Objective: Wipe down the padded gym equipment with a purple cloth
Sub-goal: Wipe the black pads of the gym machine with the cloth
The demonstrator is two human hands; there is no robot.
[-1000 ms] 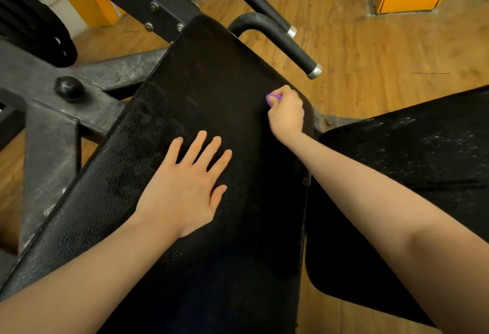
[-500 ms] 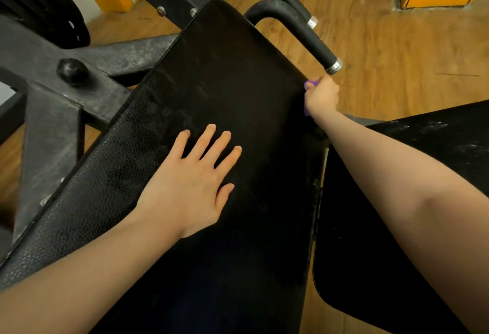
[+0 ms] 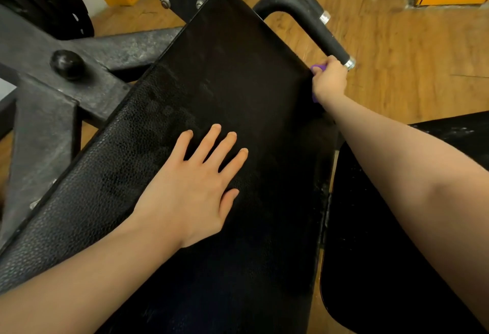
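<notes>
Mid-wipe, by the look of it. Right hand (image 3: 329,82) clenched round the purple cloth (image 3: 317,68), pressed against the backrest pad (image 3: 238,74) at its right edge (just below the handle (image 3: 328,39)). Left hand (image 3: 193,190) flat, fingers spread, bracing mid-pad. Dusty seat pad (image 3: 383,267) likely not yet wiped.

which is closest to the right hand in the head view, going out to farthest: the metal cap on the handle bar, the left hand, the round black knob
From the right hand, holding the purple cloth at the pad's right edge:
1. Metal cap on the handle bar's end, right beside the knuckles.
2. Left hand, flat on the middle of the black pad.
3. Round black knob, far left on the frame.
</notes>
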